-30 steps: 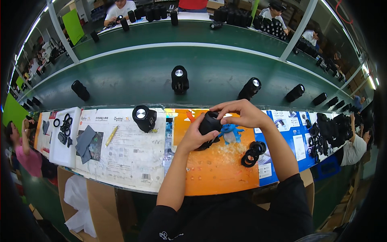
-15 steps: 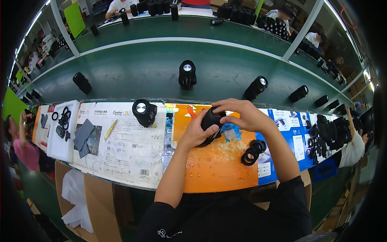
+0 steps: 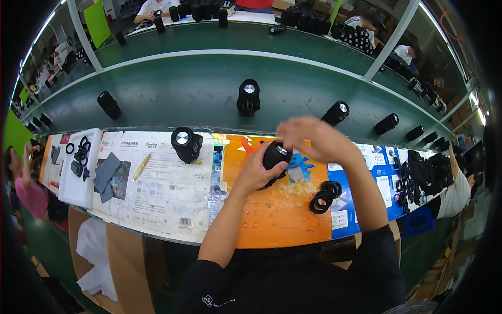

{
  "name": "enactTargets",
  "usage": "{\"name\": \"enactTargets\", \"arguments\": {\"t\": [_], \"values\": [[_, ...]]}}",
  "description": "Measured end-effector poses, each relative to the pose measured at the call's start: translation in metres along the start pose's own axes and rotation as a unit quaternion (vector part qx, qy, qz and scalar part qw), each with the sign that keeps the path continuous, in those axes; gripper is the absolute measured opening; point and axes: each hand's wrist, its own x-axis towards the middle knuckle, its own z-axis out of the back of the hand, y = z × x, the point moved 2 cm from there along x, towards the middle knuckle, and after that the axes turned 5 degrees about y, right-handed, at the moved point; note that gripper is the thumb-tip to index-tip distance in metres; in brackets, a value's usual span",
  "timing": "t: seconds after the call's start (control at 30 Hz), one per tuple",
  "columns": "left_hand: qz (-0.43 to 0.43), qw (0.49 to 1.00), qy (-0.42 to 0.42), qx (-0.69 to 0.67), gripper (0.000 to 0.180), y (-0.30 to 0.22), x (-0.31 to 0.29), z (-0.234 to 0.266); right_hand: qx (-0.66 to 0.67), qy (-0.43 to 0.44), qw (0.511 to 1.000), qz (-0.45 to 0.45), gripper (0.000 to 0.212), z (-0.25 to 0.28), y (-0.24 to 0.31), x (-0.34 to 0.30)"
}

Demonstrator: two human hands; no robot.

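Observation:
On the orange part of the bench, my left hand (image 3: 255, 171) is wrapped round a black cylindrical speaker (image 3: 277, 153) with a silver disc on its upper end. My right hand (image 3: 309, 137) is just above and beyond that speaker; motion smears its fingers, so their closure is unclear. A small heap of black rings (image 3: 325, 195) lies on the bench right of the held speaker. Another black speaker (image 3: 186, 145) with a silver disc stands to the left, on the white printed sheet.
Several black speakers, one (image 3: 249, 98) straight ahead, stand on the green conveyor (image 3: 183, 83) beyond the bench. A white foam tray (image 3: 76, 189) with black rings, grey cloths (image 3: 107, 178) and a yellow pen (image 3: 141, 166) lie left. Black parts (image 3: 429, 172) and a co-worker are right.
My right hand has come off the top of the held speaker and lifted up and away, baring its silver disc. My left hand keeps its hold.

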Motion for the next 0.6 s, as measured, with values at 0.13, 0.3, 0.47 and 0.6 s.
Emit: {"name": "enactTargets", "arguments": {"t": [0.13,0.3,0.47,0.6], "values": [[0.009,0.999,0.015,-0.033,0.073,0.01,-0.002,-0.003,0.001,-0.13,0.991,-0.036,0.042,-0.013,-0.006,0.041],[-0.03,0.998,-0.007,0.06,0.077,0.024,-0.005,0.003,0.182,-0.004,0.973,-0.141,0.046,-0.075,-0.002,0.065],[0.052,0.994,0.089,0.039,0.099,-0.005,-0.014,0.018,0.259,-0.137,0.933,-0.207,0.052,-0.081,-0.018,0.05],[0.116,0.986,0.065,0.105,0.103,-0.014,-0.013,0.043,0.23,-0.276,0.906,-0.223,0.045,-0.085,-0.045,0.037]]}}
